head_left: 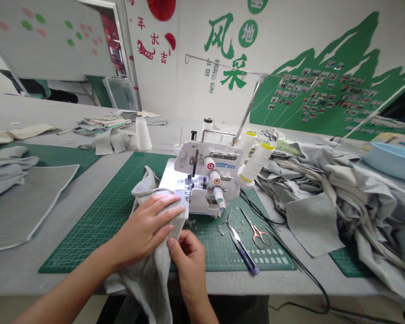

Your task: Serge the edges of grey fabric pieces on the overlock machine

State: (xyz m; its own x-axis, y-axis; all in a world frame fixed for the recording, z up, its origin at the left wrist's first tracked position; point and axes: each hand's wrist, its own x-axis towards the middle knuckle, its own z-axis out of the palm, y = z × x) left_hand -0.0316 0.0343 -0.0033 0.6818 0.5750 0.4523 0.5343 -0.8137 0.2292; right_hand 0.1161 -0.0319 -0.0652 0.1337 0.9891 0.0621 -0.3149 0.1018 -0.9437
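Observation:
A white overlock sewing machine (207, 177) stands on a green cutting mat (97, 225), its lamp lit over the needle area. Grey fabric (158, 270) lies on the machine's bed, bunches up to the left and hangs over the table's front edge. My left hand (151, 225) rests flat on this fabric, fingers stretched toward the presser foot. Lower and to the right, my right hand (189, 256) pinches the fabric's edge between thumb and curled fingers. Whether the needle touches the fabric is too small to tell.
Purple-handled thread snips (245, 254) and scissors (259, 236) lie right of the machine, near black cables (310, 281). A large heap of grey fabric pieces (324, 198) fills the right side. Thread cones (258, 164) stand behind the machine; grey cloth (37, 193) lies at left.

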